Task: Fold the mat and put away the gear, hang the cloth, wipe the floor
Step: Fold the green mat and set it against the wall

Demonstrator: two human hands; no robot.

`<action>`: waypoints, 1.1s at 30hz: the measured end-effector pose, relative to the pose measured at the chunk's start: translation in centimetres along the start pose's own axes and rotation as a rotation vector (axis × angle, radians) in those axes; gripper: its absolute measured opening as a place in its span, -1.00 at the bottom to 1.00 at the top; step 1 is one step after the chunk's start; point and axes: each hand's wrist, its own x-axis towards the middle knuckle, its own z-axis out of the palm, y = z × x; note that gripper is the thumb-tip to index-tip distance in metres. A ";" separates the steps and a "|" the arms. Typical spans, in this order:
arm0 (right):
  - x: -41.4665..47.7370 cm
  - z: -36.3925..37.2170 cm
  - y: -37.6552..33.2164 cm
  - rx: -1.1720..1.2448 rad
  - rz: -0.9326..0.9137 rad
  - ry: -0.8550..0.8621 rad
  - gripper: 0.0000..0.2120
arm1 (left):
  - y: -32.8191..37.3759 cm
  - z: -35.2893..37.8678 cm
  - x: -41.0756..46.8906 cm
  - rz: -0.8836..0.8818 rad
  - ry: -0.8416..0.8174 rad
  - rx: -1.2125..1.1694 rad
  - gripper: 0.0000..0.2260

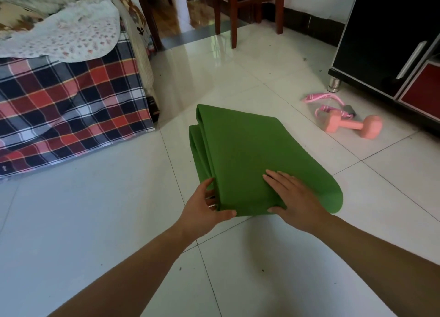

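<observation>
Your left hand [207, 207] grips the near left corner of the folded green foam mat [240, 150]. Its thumb lies along the mat's near edge and its fingers curl in against the stacked layers on the left side. Your right hand [294, 195] lies flat on top of the mat close to that same near edge, fingers straight and together, pressing down and holding nothing.

The mat rests on the glossy white tiled floor [95, 209]. Several layers show at its left side, and its near right corner bulges out rounded past your right hand.

To the right of the mat and a little beyond it, well apart, a salmon-pink dumbbell [352, 125] lies on the floor. A tangled pink cord with a grey grip [325, 109] lies against the dumbbell's far side. Further right of the mat stands a black cabinet with a metal handle [381, 31], raised on short metal feet.

Left of the mat is a bed draped in a red, navy and white plaid sheet [71, 97]. Far beyond the mat stand dark wooden chair legs [234, 14].
</observation>
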 end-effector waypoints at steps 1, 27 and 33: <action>0.2 -0.2 0.0 0.011 0.005 0.002 -0.25 | -0.1 0.1 0.0 0.029 -0.006 0.025 -0.12; 1.3 0.7 -0.8 -0.035 0.091 0.276 -0.18 | 0.4 1.9 1.1 0.168 0.179 0.132 -0.28; 2.1 -0.1 -0.5 -0.035 0.072 0.283 -0.27 | 0.0 -0.1 1.3 0.334 0.181 0.539 -0.07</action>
